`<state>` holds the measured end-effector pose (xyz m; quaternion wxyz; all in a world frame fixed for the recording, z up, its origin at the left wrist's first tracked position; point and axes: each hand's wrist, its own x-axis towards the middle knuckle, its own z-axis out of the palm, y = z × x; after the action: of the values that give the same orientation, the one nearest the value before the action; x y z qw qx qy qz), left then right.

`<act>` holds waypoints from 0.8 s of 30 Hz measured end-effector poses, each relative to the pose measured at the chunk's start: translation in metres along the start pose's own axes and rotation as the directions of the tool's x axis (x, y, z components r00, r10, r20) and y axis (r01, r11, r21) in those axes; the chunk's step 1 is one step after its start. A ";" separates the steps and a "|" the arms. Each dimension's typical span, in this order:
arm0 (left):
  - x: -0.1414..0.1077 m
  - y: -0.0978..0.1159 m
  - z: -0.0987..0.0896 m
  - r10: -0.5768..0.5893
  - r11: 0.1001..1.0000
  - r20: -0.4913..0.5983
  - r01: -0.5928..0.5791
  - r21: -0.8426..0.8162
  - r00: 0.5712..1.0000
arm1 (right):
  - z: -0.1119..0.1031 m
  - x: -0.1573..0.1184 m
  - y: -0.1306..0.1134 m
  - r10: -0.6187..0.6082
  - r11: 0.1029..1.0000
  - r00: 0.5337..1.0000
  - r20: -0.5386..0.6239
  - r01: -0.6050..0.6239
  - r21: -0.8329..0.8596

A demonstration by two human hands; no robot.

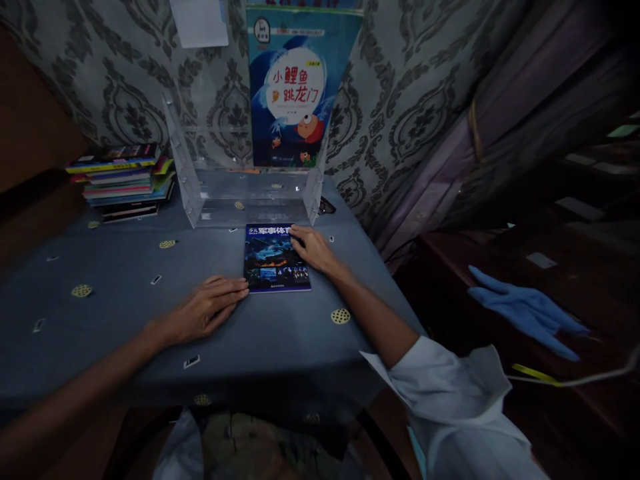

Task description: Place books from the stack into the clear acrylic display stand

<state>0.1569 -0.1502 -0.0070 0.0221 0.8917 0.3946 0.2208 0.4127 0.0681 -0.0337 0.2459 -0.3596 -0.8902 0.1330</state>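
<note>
A dark blue magazine (273, 257) with white title characters lies flat on the cloth-covered table, in front of a clear acrylic stand (250, 212). My left hand (207, 308) rests on the tablecloth, its fingers stretched out together and the tips at the magazine's lower left edge. Across from it, my right hand (314, 248) lies over the upper right corner of the magazine, fingers extended and partly covering the title. Neither hand is wrapped round anything. A teal picture book (295, 87) with an orange fish stands upright on the right side of the stand.
A stack of books (125, 183) sits at the table's back left. Dark glasses (326, 205) lie beside the stand's right foot. Patterned fabric (400, 100) hangs behind. To the right, a blue glove (525, 307) rests on a dark red surface (450, 257), with a pale cable nearby.
</note>
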 end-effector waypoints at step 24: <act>0.108 0.029 0.041 0.141 0.987 0.201 -0.155 0.051 0.969 | -0.002 0.001 -0.003 0.019 0.999 1.000 0.008 -0.018 -0.051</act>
<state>0.2578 -0.0882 0.0027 0.0147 0.9363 0.3299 0.1193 0.4113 0.0665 -0.0305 0.2316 -0.3735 -0.8910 0.1140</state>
